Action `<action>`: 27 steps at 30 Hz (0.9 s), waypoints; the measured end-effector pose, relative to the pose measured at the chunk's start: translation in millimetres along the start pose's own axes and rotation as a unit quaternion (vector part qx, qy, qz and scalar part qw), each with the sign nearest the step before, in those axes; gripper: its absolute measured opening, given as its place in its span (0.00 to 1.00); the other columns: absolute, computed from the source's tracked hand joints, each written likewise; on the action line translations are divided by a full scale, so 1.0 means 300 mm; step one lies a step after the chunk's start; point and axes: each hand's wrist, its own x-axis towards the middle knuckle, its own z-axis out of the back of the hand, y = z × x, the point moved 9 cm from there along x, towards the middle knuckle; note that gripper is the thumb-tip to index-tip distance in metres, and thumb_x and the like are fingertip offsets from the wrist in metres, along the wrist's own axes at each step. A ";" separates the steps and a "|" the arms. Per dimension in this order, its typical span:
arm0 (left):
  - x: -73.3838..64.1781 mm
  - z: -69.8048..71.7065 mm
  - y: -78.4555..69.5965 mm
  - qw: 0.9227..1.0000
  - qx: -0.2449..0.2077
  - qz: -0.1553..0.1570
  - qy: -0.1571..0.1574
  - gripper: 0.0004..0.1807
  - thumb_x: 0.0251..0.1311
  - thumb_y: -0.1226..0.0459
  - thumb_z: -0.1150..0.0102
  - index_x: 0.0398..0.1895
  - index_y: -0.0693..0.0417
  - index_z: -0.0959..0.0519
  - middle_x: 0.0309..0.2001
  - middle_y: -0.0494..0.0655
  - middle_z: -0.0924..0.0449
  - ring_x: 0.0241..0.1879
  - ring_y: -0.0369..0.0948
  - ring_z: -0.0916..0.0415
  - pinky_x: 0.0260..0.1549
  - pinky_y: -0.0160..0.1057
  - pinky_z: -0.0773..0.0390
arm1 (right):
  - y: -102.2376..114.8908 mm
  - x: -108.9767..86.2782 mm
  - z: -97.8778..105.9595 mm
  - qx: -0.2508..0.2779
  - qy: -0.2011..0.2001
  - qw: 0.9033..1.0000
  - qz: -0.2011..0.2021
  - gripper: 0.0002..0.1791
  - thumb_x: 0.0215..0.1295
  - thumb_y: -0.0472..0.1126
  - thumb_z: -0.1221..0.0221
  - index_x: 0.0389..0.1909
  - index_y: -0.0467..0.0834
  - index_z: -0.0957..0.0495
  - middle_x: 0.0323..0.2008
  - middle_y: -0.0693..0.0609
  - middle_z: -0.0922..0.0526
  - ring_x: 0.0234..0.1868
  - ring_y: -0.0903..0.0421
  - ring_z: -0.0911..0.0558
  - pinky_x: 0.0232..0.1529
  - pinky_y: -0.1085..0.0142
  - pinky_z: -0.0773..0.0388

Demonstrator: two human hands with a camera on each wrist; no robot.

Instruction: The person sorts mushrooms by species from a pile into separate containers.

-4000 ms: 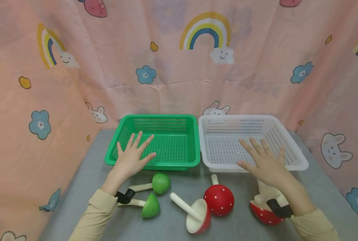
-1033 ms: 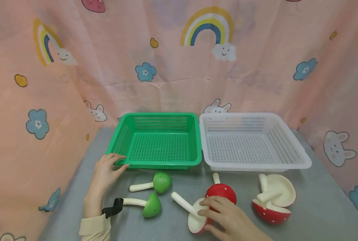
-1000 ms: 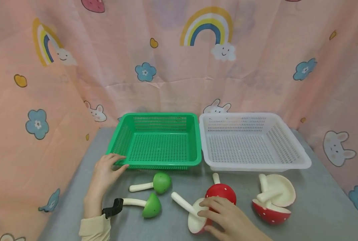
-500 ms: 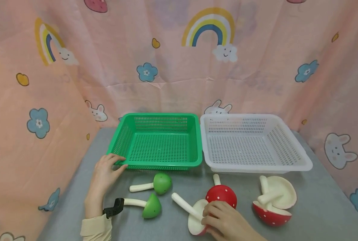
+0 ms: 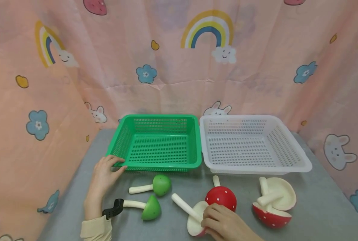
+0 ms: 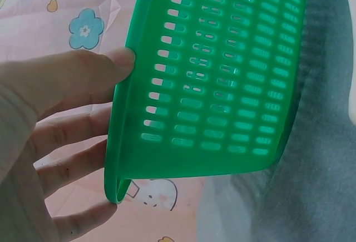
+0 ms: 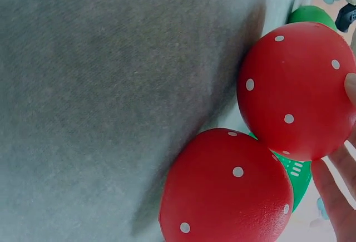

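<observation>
My left hand (image 5: pixel 103 175) grips the front left corner of the green basket (image 5: pixel 163 165). In the left wrist view, the thumb (image 6: pixel 119 64) lies on the rim and the other fingers reach behind it. At the front middle, my right hand (image 5: pixel 224 222) holds the cap of a red toy mushroom (image 5: pixel 194 226), whose pale underside and white stem face up and left. Behind it a second red mushroom (image 5: pixel 222 197) lies with its dotted cap up. In the right wrist view, fingertips press the held cap (image 7: pixel 297 92), which overlaps the other cap (image 7: pixel 228 186).
Two green toy mushrooms (image 5: pixel 161 185) lie in front of the green basket, one with its stem by the black wrist strap (image 5: pixel 114 208). A white basket (image 5: pixel 257 168) stands to the right. Two more red mushrooms (image 5: pixel 272 219) lie at right. A pink printed curtain (image 5: pixel 179 67) surrounds the table.
Both hands were spread over the baskets at first. The left has come down to the green basket's corner; the right has moved to the front red mushroom and its fingers have closed on the cap.
</observation>
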 end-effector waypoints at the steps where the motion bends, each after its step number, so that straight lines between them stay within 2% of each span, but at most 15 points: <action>1: -0.001 0.001 0.000 1.000 -0.001 0.001 0.001 0.12 0.54 0.62 0.32 0.42 0.54 0.16 0.43 0.50 0.19 0.44 0.50 0.27 0.48 0.57 0.30 | -0.002 -0.001 -0.002 0.003 0.003 1.000 -0.004 0.20 0.44 0.51 0.26 0.38 0.58 0.22 0.39 0.66 0.24 0.43 0.70 0.28 0.45 0.78 0.24; 7: -0.006 0.005 0.001 1.000 -0.003 0.005 0.003 0.12 0.55 0.62 0.32 0.42 0.55 0.16 0.43 0.50 0.19 0.45 0.51 0.27 0.50 0.58 0.30 | -0.005 -0.003 -0.006 0.023 0.012 1.000 -0.018 0.18 0.50 0.51 0.29 0.41 0.58 0.22 0.40 0.67 0.25 0.45 0.70 0.28 0.45 0.79 0.24; 11: -0.005 0.005 0.001 1.000 -0.001 0.005 0.003 0.12 0.56 0.61 0.33 0.42 0.53 0.16 0.44 0.50 0.19 0.46 0.51 0.27 0.51 0.59 0.31 | -0.002 0.000 0.002 0.028 0.004 0.999 -0.020 0.20 0.48 0.48 0.27 0.42 0.58 0.22 0.41 0.66 0.26 0.45 0.70 0.28 0.46 0.80 0.25; 17: -0.004 0.002 -0.004 1.000 0.005 -0.001 0.000 0.11 0.55 0.61 0.32 0.42 0.52 0.16 0.43 0.49 0.18 0.46 0.51 0.26 0.51 0.59 0.31 | -0.016 0.006 0.009 0.054 0.023 0.997 -0.059 0.23 0.46 0.50 0.26 0.43 0.60 0.24 0.42 0.69 0.26 0.45 0.70 0.28 0.43 0.75 0.20; 20: -0.005 0.003 -0.004 1.000 0.006 -0.001 -0.001 0.11 0.55 0.61 0.32 0.42 0.52 0.16 0.43 0.49 0.18 0.45 0.51 0.27 0.51 0.59 0.31 | -0.009 0.020 0.032 0.045 0.006 0.998 -0.040 0.22 0.47 0.49 0.27 0.44 0.59 0.23 0.42 0.67 0.25 0.46 0.69 0.28 0.44 0.76 0.20; 23: -0.006 0.004 -0.004 1.000 0.005 0.000 -0.001 0.12 0.55 0.61 0.32 0.42 0.52 0.16 0.43 0.49 0.19 0.45 0.51 0.27 0.51 0.59 0.31 | 0.001 0.036 0.060 0.027 -0.020 0.999 -0.011 0.17 0.54 0.51 0.31 0.43 0.57 0.23 0.43 0.65 0.25 0.47 0.68 0.27 0.46 0.77 0.22; 27: -0.008 0.005 -0.005 1.000 0.009 -0.002 -0.003 0.11 0.56 0.60 0.33 0.42 0.52 0.16 0.42 0.49 0.19 0.45 0.51 0.27 0.51 0.60 0.31 | -0.002 0.052 0.083 0.026 -0.028 0.999 -0.016 0.13 0.62 0.58 0.41 0.43 0.57 0.23 0.44 0.65 0.24 0.48 0.68 0.27 0.50 0.81 0.26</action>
